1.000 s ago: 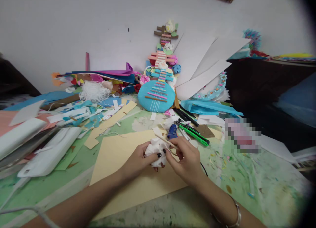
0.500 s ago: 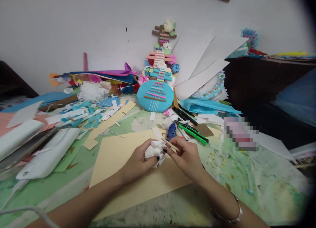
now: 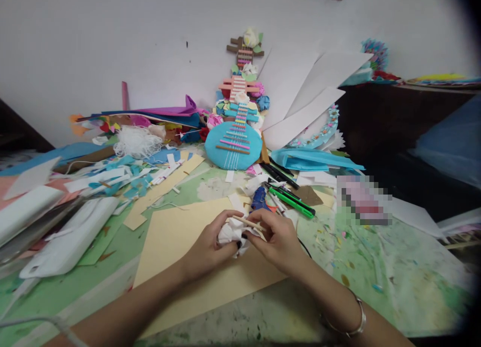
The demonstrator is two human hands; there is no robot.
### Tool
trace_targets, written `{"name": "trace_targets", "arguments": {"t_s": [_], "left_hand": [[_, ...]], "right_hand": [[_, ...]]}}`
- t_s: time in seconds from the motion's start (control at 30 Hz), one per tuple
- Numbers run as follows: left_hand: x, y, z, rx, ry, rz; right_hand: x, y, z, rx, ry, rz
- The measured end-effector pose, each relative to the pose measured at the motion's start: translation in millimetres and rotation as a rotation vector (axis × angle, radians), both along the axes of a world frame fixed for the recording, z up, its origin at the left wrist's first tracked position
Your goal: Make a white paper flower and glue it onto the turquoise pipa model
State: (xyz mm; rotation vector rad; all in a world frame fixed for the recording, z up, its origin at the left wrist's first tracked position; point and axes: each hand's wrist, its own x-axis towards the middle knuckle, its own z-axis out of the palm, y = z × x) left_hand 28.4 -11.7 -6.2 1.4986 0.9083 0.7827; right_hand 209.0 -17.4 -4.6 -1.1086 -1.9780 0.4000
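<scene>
My left hand (image 3: 206,242) is closed around a crumpled white paper flower (image 3: 229,231), thumb on its near side. From the right, my right hand (image 3: 281,242) pinches a thin wooden stick (image 3: 245,221) that slants across the top of the flower. Its thumb and fingertips reach the flower's right edge, and they hide part of the petals. Both hands are just above a large cream paper sheet (image 3: 169,277). Beyond them lies a blue glue gun (image 3: 259,199), next to a green cutter knife (image 3: 291,201).
A turquoise lute-shaped paper craft (image 3: 233,154) leans at the back with paper flowers around it. Paper scraps (image 3: 131,179) and white string (image 3: 137,141) cover the left side. A white power bank-like case (image 3: 71,241) lies nearer. Blue folded paper (image 3: 315,160) lies at right.
The stick has swung across the top of the flower, and my right fingers have moved closer to my left ones. The flower has turned slightly in my left hand. The view has shifted a little.
</scene>
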Motion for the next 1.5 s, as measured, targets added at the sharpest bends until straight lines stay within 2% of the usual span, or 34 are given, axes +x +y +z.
{"name": "trace_targets", "arguments": {"t_s": [0.2, 0.37, 0.47, 0.6, 0.67, 0.8, 0.97, 1.13, 1.23, 1.33, 1.43, 1.5], "left_hand": [[0.4, -1.1, -2.6, 0.083, 0.067, -0.014], [3.2, -3.4, -2.1, 0.156, 0.073, -0.053], [5.0, -2.2, -1.4, 0.035, 0.034, -0.002], [4.6, 2.9, -3.7, -0.133, -0.106, 0.090], [3.4, 4.9, -5.3, -0.203, -0.206, 0.077], [1.8, 4.7, -5.9, -0.329, -0.371, 0.047], [1.5, 2.0, -6.3, -0.374, -0.427, 0.029], [-1.2, 4.6, -4.8, -0.406, -0.480, 0.111], [-7.2, 12.6, -0.1, -0.429, -0.606, 0.221], [-15.5, 23.7, 6.1, -0.478, -0.772, 0.358], [-21.9, 31.7, 10.6, -0.511, -0.853, 0.404], [-23.9, 33.4, 11.3, -0.524, -0.869, 0.401]], "right_hand": [[-3.1, -4.2, 2.4, 0.158, -0.105, -0.037], [-6.8, -10.4, 1.3, 0.192, -0.233, -0.113], [-5.9, -13.5, 5.2, 0.137, -0.176, -0.037], [-1.5, -13.4, 12.2, -0.023, 0.043, 0.063], [0.4, -11.4, 13.5, -0.078, 0.117, 0.044], [0.5, -6.5, 10.6, -0.074, 0.136, -0.017], [-1.3, -4.6, 6.8, -0.090, 0.119, -0.009], [6.2, -2.5, 12.3, -0.118, 0.176, -0.042], [12.0, -0.5, 20.3, -0.167, 0.084, -0.037], [13.5, 0.7, 25.2, -0.263, -0.119, 0.026], [10.3, 1.4, 21.5, -0.364, -0.334, 0.099], [8.1, 2.6, 16.4, -0.371, -0.415, 0.127]]}}
